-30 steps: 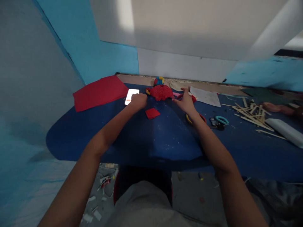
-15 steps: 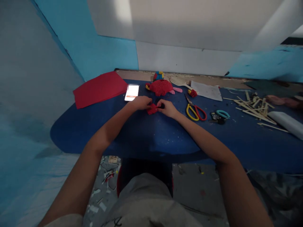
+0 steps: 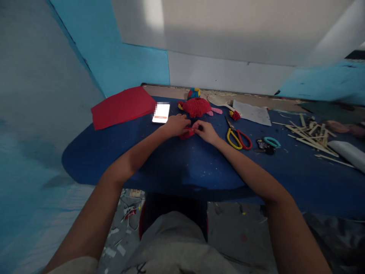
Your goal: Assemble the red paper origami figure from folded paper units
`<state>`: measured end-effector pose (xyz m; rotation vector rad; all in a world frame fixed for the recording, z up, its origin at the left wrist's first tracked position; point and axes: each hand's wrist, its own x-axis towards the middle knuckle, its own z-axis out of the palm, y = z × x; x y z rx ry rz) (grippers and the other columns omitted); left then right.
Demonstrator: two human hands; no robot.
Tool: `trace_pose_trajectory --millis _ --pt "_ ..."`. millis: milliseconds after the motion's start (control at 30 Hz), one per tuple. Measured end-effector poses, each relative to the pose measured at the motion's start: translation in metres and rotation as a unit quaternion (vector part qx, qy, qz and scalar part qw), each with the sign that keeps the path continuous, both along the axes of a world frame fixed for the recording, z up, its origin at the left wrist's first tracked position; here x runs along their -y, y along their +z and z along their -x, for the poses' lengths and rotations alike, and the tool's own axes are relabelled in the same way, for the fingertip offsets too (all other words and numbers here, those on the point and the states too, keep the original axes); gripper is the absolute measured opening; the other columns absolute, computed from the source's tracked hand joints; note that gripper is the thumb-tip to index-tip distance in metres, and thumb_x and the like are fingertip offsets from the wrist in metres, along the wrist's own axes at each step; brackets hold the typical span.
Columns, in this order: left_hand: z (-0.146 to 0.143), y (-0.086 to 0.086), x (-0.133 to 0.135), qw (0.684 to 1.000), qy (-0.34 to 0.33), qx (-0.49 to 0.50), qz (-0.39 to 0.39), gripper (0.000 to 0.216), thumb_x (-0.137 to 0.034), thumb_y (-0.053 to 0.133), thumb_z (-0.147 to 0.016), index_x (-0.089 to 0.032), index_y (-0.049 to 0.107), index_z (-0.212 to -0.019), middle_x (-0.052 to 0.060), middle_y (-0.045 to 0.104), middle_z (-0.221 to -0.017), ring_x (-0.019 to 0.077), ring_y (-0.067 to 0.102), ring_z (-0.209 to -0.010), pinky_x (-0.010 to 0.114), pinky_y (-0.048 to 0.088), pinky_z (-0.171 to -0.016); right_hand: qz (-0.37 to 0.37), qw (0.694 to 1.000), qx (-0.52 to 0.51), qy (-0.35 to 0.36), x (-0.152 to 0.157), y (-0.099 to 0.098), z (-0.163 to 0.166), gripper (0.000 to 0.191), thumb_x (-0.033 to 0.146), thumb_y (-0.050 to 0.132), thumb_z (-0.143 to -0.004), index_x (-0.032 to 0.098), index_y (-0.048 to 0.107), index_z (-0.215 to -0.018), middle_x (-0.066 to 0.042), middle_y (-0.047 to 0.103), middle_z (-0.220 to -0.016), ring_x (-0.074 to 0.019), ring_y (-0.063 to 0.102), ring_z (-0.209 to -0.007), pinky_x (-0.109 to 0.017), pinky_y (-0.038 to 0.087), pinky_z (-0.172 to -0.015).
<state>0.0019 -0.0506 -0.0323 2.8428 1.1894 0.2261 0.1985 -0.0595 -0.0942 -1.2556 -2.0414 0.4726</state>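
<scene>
A small piece of red paper (image 3: pixel 186 134) lies between my hands near the middle of the blue table (image 3: pixel 182 167). My left hand (image 3: pixel 177 125) is on its left part, fingers bent down over it. From the other side my right hand (image 3: pixel 205 131) pinches its right edge between thumb and fingertips. Just beyond them sits a red crinkled craft piece (image 3: pixel 196 107) with pink and yellow ends. A phone (image 3: pixel 161 113) with a lit screen is beside my left hand.
Larger red sheets (image 3: pixel 122 106) lie at the left. Toward the right are scissors (image 3: pixel 238 137), a small red-and-yellow piece (image 3: pixel 235 115), keys (image 3: pixel 265 146) with a teal ring, white paper (image 3: pixel 252 112) and a heap of thin sticks (image 3: pixel 315 137). A wall (image 3: pixel 205 68) rises behind.
The whole view has shifted slightly. My left hand has flattened more over the red paper, covering more of it, while my right hand keeps its pinch.
</scene>
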Motion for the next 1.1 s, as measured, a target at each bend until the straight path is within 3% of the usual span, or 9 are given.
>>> trace_pose_trajectory --millis 100,167,300,433,733,833,967,1100 --pt "-0.002 0.000 -0.007 0.992 -0.002 0.110 0.063 0.017 -0.020 0.058 -0.087 -0.017 0.074 -0.093 0.007 0.069 -0.090 0.0210 0.064 -0.088 0.030 0.046 -0.080 -0.025 0.999 -0.036 -0.008 0.004 0.009 -0.002 0.024 0.038 0.053 -0.086 0.020 0.069 -0.093 -0.004 0.070 -0.079 -0.0196 0.063 -0.073 -0.033 0.049 -0.070" --pt "-0.002 0.001 -0.010 0.973 0.013 0.214 0.091 0.015 -0.017 0.061 -0.082 -0.016 0.073 -0.091 0.004 0.069 -0.083 0.0173 0.062 -0.079 0.028 0.045 -0.076 -0.060 0.997 -0.050 -0.006 0.009 0.018 -0.005 0.030 0.039 0.049 -0.089 0.020 0.068 -0.104 -0.006 0.072 -0.091 -0.0201 0.065 -0.079 -0.034 0.051 -0.074" --pt "0.000 0.005 -0.011 0.931 0.029 0.335 0.145 0.009 -0.022 0.068 -0.076 -0.014 0.071 -0.080 0.001 0.066 -0.074 0.0138 0.059 -0.071 0.026 0.044 -0.069 -0.110 0.993 -0.014 0.048 0.018 0.034 -0.010 0.027 0.040 0.058 -0.085 0.026 0.067 -0.106 -0.007 0.069 -0.114 -0.0241 0.064 -0.104 -0.040 0.052 -0.089" --pt "0.002 0.008 -0.010 0.919 0.026 0.354 0.170 0.012 -0.024 0.069 -0.075 -0.013 0.070 -0.074 0.000 0.063 -0.066 0.0115 0.055 -0.065 0.024 0.042 -0.064 -0.114 0.991 -0.009 0.066 0.020 0.038 -0.011 0.021 0.044 0.059 -0.088 0.028 0.071 -0.095 -0.007 0.070 -0.110 -0.0241 0.064 -0.104 -0.043 0.050 -0.095" --pt "-0.002 0.004 -0.011 0.900 0.048 0.383 0.205 0.010 -0.023 0.070 -0.077 -0.012 0.070 -0.078 0.000 0.063 -0.068 0.0101 0.055 -0.063 0.023 0.043 -0.061 -0.078 0.995 -0.042 0.042 0.017 0.029 -0.009 0.036 0.055 0.072 -0.077 0.027 0.072 -0.100 -0.005 0.072 -0.109 -0.0220 0.065 -0.092 -0.037 0.054 -0.082" --pt "-0.003 0.005 -0.011 0.885 0.053 0.399 0.235 0.010 -0.022 0.070 -0.079 -0.011 0.069 -0.079 -0.001 0.061 -0.064 0.0083 0.053 -0.058 0.022 0.043 -0.059 -0.089 0.994 -0.041 0.045 0.018 0.030 -0.008 0.033 0.055 0.066 -0.083 0.027 0.073 -0.098 -0.005 0.072 -0.106 -0.0210 0.066 -0.089 -0.037 0.053 -0.081" --pt "-0.002 0.008 -0.008 0.876 0.003 0.411 0.252 0.018 -0.029 0.073 -0.078 -0.011 0.070 -0.081 0.001 0.066 -0.070 0.0085 0.057 -0.063 0.022 0.045 -0.062 -0.144 0.987 -0.060 0.023 0.016 0.030 -0.010 0.031 0.053 0.060 -0.088 0.025 0.073 -0.086 -0.005 0.073 -0.093 -0.0212 0.066 -0.087 -0.037 0.051 -0.082" --pt "-0.002 0.005 -0.007 0.889 -0.021 0.396 0.228 0.030 -0.036 0.082 -0.067 -0.011 0.071 -0.081 0.004 0.070 -0.077 0.0118 0.062 -0.070 0.023 0.047 -0.065 -0.130 0.983 -0.127 -0.001 0.012 0.025 -0.011 0.030 0.053 0.072 -0.079 0.023 0.069 -0.082 -0.003 0.070 -0.081 -0.0174 0.062 -0.072 -0.033 0.050 -0.068"
